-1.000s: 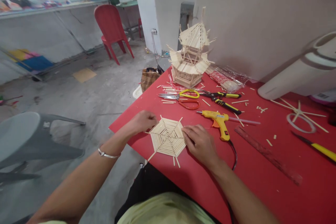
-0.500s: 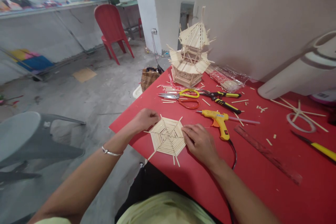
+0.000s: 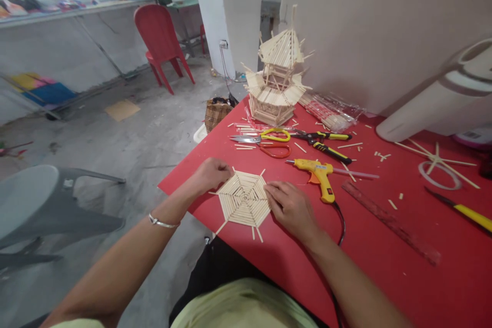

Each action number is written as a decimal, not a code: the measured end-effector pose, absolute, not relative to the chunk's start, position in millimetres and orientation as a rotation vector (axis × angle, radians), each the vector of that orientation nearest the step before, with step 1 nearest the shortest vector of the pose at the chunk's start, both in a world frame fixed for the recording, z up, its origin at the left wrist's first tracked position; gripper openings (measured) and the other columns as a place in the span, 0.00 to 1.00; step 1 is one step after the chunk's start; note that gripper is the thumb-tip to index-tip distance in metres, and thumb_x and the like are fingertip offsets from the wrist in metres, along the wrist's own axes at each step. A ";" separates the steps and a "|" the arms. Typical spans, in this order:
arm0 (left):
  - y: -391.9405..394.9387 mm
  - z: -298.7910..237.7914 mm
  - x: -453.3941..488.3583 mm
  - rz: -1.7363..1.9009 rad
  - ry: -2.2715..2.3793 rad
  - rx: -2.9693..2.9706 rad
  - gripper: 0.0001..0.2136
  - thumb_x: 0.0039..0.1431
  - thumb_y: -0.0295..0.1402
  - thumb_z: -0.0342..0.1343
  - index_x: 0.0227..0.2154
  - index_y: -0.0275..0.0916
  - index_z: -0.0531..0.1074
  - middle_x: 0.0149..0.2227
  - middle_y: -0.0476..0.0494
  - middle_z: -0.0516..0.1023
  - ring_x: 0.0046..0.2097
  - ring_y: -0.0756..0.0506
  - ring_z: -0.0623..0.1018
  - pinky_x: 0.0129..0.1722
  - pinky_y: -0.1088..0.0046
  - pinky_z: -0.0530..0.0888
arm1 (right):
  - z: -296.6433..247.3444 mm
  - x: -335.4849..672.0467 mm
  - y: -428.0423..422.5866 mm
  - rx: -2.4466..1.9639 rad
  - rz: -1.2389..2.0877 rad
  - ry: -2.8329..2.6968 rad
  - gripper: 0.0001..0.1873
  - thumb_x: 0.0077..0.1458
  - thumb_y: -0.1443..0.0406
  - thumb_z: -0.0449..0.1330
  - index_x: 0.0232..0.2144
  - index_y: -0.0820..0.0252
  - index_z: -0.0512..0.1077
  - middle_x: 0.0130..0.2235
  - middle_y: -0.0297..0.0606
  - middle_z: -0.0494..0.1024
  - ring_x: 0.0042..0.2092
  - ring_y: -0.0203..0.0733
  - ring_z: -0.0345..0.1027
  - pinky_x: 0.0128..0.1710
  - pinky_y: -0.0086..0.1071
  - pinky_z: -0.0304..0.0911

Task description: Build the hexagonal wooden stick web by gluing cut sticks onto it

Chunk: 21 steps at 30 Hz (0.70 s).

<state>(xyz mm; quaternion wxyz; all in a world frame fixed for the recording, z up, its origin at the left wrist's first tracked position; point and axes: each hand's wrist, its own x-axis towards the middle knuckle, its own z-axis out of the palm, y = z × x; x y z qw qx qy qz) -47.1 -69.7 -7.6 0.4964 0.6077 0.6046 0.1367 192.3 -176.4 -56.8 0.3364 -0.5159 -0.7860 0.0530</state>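
A hexagonal panel of thin wooden sticks lies on the red tabletop, with stick ends poking out past its corners. My left hand is closed, its fingertips pinched at the panel's upper left edge. On the opposite side, my right hand has its fingers pressed together, gripping the panel's right edge. A yellow glue gun with a clear glue stick rests just beyond my right hand. Farther back lie the scissors with yellow and orange handles and black-and-yellow pliers.
A two-tiered stick pagoda stands at the table's back corner, near bagged sticks. To the right are a clear ruler, a tape ring, a yellow-handled tool and large white rolls. A grey stool stands at left.
The whole view has shifted very slightly. Both hands keep nearly the same places at the stick panel's edges.
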 end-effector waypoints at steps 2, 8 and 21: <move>-70.2 -8.8 -47.0 0.344 1.451 1.487 0.06 0.49 0.33 0.57 0.22 0.36 0.72 0.13 0.55 0.63 0.16 0.53 0.62 0.16 0.78 0.57 | -57.2 192.4 -176.4 -1.348 0.147 -2.055 0.13 0.66 0.67 0.55 0.47 0.56 0.77 0.46 0.40 0.81 0.46 0.43 0.74 0.47 0.37 0.70; -72.8 -9.5 -54.6 0.380 1.439 1.558 0.12 0.55 0.39 0.56 0.24 0.36 0.74 0.18 0.50 0.69 0.19 0.52 0.66 0.19 0.76 0.61 | -57.0 192.5 -176.5 -1.356 0.157 -2.052 0.13 0.66 0.67 0.55 0.47 0.56 0.77 0.46 0.41 0.81 0.46 0.44 0.74 0.49 0.38 0.70; -100.1 -29.7 -98.8 0.625 1.139 2.190 0.13 0.64 0.30 0.52 0.44 0.44 0.82 0.50 0.41 0.78 0.42 0.47 0.79 0.41 0.72 0.74 | -59.6 193.7 -176.5 -1.323 0.108 -2.067 0.12 0.65 0.68 0.56 0.47 0.58 0.77 0.46 0.40 0.81 0.46 0.43 0.75 0.49 0.37 0.69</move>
